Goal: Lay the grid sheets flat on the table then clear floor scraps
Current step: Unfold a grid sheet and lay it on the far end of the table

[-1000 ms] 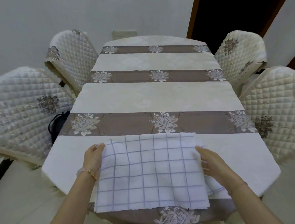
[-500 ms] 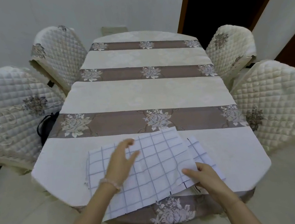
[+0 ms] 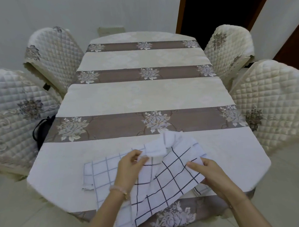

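On the near counter (image 3: pixel 59 168) edge your left hand (image 3: pixel 130 169) pinches the bunched top grid sheet (image 3: pixel 167 182), right fingers (image 3: pixel 194 164) grip its side, so flattening and floor scraps remain.

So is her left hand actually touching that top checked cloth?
Touching. The head view shows the left hand pinching a bunched fold of the top grid sheet between its fingertips.

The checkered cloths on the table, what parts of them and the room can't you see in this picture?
Head view only:
- Lower grid sheet: mostly covered by the top grid sheet and the left hand.
- Number of sheets: the overlap hides it.
- Top sheet's far edge: bunched and blurred.
- Right hand: its fingertips are tucked under the cloth.
- Floor scraps: none visible; the table and chairs hide most of the floor.
- Dark bag: half hidden behind the table edge.
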A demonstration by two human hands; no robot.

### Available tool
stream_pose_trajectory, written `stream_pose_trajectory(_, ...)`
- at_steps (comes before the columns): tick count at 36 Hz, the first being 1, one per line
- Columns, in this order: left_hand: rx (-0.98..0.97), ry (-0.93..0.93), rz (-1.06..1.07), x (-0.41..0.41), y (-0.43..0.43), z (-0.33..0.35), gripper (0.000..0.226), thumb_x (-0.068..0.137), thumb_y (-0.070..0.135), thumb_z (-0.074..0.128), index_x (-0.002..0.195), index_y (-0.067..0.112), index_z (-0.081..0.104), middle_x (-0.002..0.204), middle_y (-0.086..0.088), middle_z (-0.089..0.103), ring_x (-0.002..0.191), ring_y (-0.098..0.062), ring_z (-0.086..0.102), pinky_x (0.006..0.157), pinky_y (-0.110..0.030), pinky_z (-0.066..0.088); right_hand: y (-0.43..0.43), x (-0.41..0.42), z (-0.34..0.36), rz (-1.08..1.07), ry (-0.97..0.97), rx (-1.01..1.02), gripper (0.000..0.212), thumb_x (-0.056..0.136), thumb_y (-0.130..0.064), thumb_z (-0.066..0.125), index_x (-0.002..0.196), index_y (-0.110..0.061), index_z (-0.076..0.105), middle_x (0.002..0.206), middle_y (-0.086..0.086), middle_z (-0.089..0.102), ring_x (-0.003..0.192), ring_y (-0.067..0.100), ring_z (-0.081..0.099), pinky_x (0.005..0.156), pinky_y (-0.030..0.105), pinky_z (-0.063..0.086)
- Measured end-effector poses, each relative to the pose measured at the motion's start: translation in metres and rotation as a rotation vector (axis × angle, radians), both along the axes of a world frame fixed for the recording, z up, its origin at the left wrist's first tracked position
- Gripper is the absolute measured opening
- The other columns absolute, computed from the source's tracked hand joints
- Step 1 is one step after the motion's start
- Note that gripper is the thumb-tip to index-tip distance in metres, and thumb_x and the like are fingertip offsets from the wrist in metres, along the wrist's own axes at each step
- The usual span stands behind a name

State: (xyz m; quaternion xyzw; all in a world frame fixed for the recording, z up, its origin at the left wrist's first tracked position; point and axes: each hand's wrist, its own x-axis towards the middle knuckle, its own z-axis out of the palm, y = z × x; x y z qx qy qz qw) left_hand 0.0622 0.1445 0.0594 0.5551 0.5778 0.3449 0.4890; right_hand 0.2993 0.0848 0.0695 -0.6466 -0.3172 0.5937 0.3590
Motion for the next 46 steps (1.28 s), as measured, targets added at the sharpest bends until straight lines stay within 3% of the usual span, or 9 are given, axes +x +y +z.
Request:
stream_pose_trajectory(6, -0.04, -0.108, 0.225, -0.052, 0.025, 0.011, 0.011, 0.086, 0.012, 0.064, 0.077, 0.007, 0.063, 0.075, -0.011, 0.064, 0.066, -0.009, 0.057, 0.06, -0.018, 0.047, 0.004, 0.03, -0.005, -0.212, 0.123, 0.048, 0.078, 0.048, -0.046, 0.087, 0.11, -0.004, 0.067, 0.105, 0.013, 0.073, 0.099, 0.029, 0.069, 0.087, 0.042, 0.056)
stream_pose_trajectory(8, -0.045, -0.113, 0.279, -0.068, 0.032, 0.012, 0.01, 0.086, 0.015, 0.066, 0.08, 0.007, 0.064, 0.082, -0.022, 0.066, 0.074, -0.021, 0.058, 0.069, -0.033, 0.05, 0.009, 0.037, -0.004, -0.277, 0.224, 0.099, 0.069, 0.057, -0.036, 0.082, 0.113, -0.002, 0.065, 0.111, 0.014, 0.07, 0.104, 0.029, 0.067, 0.088, 0.041, 0.055)
stream_pose_trajectory(13, -0.035, -0.112, 0.379, -0.094, 0.043, 0.023, 0.008, 0.086, 0.014, 0.064, 0.093, 0.01, 0.062, 0.083, -0.007, 0.067, 0.074, -0.019, 0.062, 0.07, -0.028, 0.052, 0.025, 0.049, 0.007, -0.356, 0.217, 0.162, 0.058, 0.056, -0.033, 0.083, 0.103, -0.004, 0.066, 0.104, 0.011, 0.073, 0.093, 0.024, 0.071, 0.07, 0.031, 0.061)
stream_pose_trajectory(20, -0.042, -0.004, 0.397, -0.112, 0.053, 0.033, 0.019, 0.086, 0.014, 0.063, 0.07, 0.017, 0.054, 0.036, 0.024, 0.054, 0.048, 0.008, 0.059, 0.046, -0.006, 0.043, 0.057, 0.057, 0.029, -0.273, -0.409, 0.185, 0.022, 0.086, -0.02, 0.066, 0.068, -0.008, 0.06, 0.069, 0.008, 0.061, 0.059, 0.015, 0.051, 0.053, 0.024, 0.041)
stream_pose_trajectory(25, -0.117, 0.032, 0.403, -0.122, 0.057, 0.025, 0.017, 0.087, 0.015, 0.065, 0.071, 0.014, 0.058, 0.067, -0.006, 0.061, 0.064, -0.024, 0.056, 0.051, -0.024, 0.045, 0.073, 0.062, 0.028, -0.271, -0.436, 0.199, 0.024, 0.089, -0.02, 0.063, 0.073, -0.002, 0.062, 0.069, 0.008, 0.057, 0.066, 0.021, 0.053, 0.053, 0.022, 0.042)
stream_pose_trajectory(32, -0.246, 0.04, 0.541, -0.125, 0.045, -0.001, 0.027, 0.089, 0.025, 0.06, 0.066, 0.015, 0.049, 0.071, -0.009, 0.054, 0.067, -0.027, 0.051, 0.063, -0.033, 0.041, 0.057, 0.06, 0.005, -0.19, -0.234, 0.018, 0.067, 0.085, -0.049, 0.06, 0.136, -0.01, 0.045, 0.135, -0.002, 0.049, 0.127, 0.024, 0.044, 0.106, 0.039, 0.034)
stream_pose_trajectory(35, -0.276, 0.043, 0.526, -0.132, 0.036, -0.003, 0.017, 0.09, 0.025, 0.059, 0.087, 0.009, 0.061, 0.09, -0.016, 0.064, 0.085, -0.032, 0.06, 0.076, -0.04, 0.049, 0.038, 0.057, -0.008, -0.115, -0.231, -0.043, 0.038, 0.088, -0.038, 0.06, 0.116, -0.012, 0.058, 0.103, -0.007, 0.063, 0.095, 0.02, 0.056, 0.083, 0.034, 0.042)
stream_pose_trajectory(41, -0.328, 0.059, 0.46, -0.148, 0.009, -0.009, 0.027, 0.089, 0.027, 0.061, 0.111, 0.012, 0.058, 0.112, -0.011, 0.061, 0.102, -0.03, 0.058, 0.084, -0.041, 0.046, 0.008, 0.059, -0.021, -0.115, -0.241, -0.064, 0.024, 0.084, -0.026, 0.067, 0.106, -0.017, 0.067, 0.101, 0.003, 0.073, 0.096, 0.024, 0.067, 0.081, 0.039, 0.052)
stream_pose_trajectory(46, -0.36, 0.099, 0.391, -0.157, -0.011, -0.015, 0.039, 0.086, 0.029, 0.064, 0.12, 0.011, 0.055, 0.113, -0.01, 0.062, 0.107, -0.033, 0.058, 0.083, -0.042, 0.045, -0.002, 0.055, -0.02, -0.113, -0.219, -0.041, 0.01, 0.087, -0.015, 0.064, 0.096, -0.014, 0.066, 0.084, 0.001, 0.069, 0.071, 0.013, 0.061, 0.055, 0.021, 0.044)
